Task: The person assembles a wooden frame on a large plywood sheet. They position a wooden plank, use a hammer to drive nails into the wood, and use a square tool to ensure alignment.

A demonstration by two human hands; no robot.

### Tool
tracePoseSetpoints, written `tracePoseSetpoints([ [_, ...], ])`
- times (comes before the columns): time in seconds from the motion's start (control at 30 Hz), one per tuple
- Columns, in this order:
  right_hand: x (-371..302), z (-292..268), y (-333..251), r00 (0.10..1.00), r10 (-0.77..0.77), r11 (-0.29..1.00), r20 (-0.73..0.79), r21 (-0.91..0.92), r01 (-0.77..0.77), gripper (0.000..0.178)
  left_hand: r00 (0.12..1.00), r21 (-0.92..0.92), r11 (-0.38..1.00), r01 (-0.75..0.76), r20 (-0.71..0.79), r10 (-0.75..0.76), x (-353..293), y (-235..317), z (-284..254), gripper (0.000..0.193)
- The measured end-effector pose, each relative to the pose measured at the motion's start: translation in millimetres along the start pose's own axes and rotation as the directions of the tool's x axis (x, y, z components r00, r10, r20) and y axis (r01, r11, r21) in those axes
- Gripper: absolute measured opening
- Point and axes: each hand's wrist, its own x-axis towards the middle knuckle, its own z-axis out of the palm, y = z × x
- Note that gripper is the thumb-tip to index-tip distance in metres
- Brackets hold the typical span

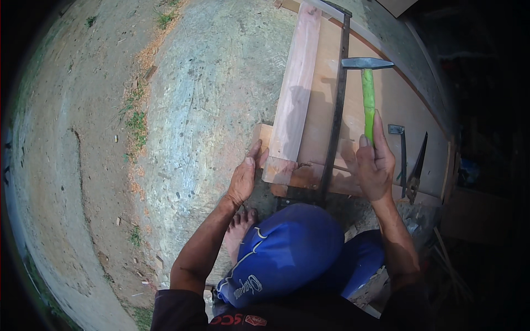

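Note:
My right hand (376, 168) is wrapped round the green handle of a hammer (369, 91), raised over a wooden panel (389, 105) with its steel head pointing away from me. My left hand (243, 179) grips a small wood block (262, 134) against the near left corner of the panel's frame. Along the frame's left side runs a pale pinkish board (297, 91). A long dark bar clamp (338, 99) stretches lengthwise across the panel, its near end by my knee. How firmly the block touches the frame I cannot tell.
On the panel's right lie a second hammer (402, 151) with a dark handle and a handsaw (418, 171). My bare foot (240, 229) stands on the concrete floor (204, 110) near the block. Wood shavings and grass border the concrete at left; thin sticks (450, 262) lie at lower right.

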Motion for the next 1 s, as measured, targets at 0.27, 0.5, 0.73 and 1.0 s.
tracePoseSetpoints([
  [0.27,-3,-9,-9,0.982,0.090,0.988,0.168,0.109,-0.109,0.060,1.000,0.018,1.000,-0.007,0.030,0.006,1,3,-5,0.071],
  [0.5,-31,-4,17,0.850,-0.267,0.821,0.454,-0.355,0.447,0.058,0.999,0.033,0.999,-0.022,0.027,0.021,4,8,-2,0.073],
  [0.73,-50,11,34,0.829,-0.196,0.897,0.524,-0.246,0.368,0.061,0.997,0.049,0.999,-0.003,0.071,-0.001,6,6,-2,0.076],
  [1.0,-48,21,21,0.916,-0.170,0.952,0.362,-0.180,0.248,0.061,0.991,0.061,0.997,0.048,0.125,-0.055,1,12,-10,0.081],
])
